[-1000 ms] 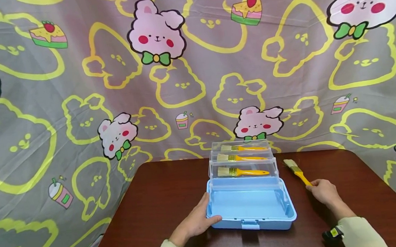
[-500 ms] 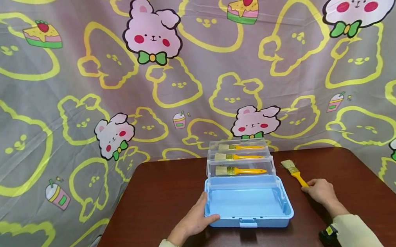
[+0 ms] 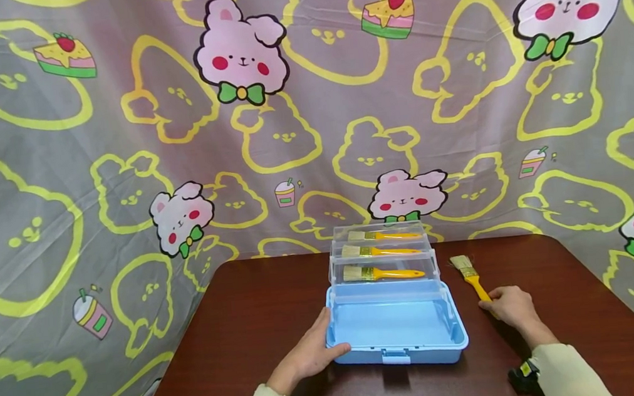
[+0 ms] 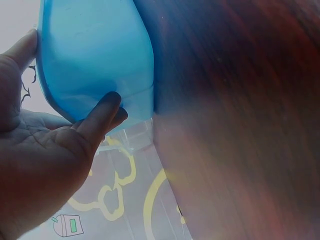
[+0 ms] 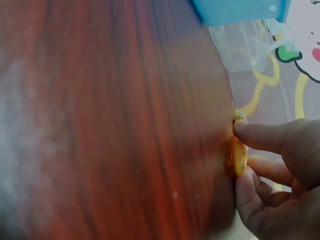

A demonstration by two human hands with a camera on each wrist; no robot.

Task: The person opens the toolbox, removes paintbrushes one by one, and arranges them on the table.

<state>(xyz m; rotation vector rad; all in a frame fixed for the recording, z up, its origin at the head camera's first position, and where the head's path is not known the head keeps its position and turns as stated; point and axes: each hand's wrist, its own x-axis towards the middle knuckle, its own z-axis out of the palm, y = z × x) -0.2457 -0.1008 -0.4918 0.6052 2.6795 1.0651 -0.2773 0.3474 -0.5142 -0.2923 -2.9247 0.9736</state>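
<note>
My left hand [image 3: 308, 353] rests on the left side of a light blue toolbox [image 3: 396, 359], its thumb across the front corner of the rim. The left wrist view shows fairly straight fingers touching the blue outer wall [image 4: 100, 55]. To the right of the box, my right hand [image 3: 513, 308] pinches the yellow handle of a paintbrush [image 3: 474, 282]. The pale bristles point toward the far left, away from me. In the right wrist view, thumb and fingers hold the handle [image 5: 240, 157] low at the table surface; the bristles are hidden there.
Clear stepped trays [image 3: 382, 261] stand raised at the box's back, holding three yellow-handled paintbrushes [image 3: 383, 274], one per tier. A latch [image 3: 396, 357] sits on the box front. Beneath is a dark brown table [image 3: 259, 316]. A cartoon-print curtain [image 3: 288, 131] hangs behind and beside it.
The whole head view has shifted slightly left. The fingers of my right hand now hold the paintbrush a little farther up, with more handle showing past them. The left hand stays on the toolbox.
</note>
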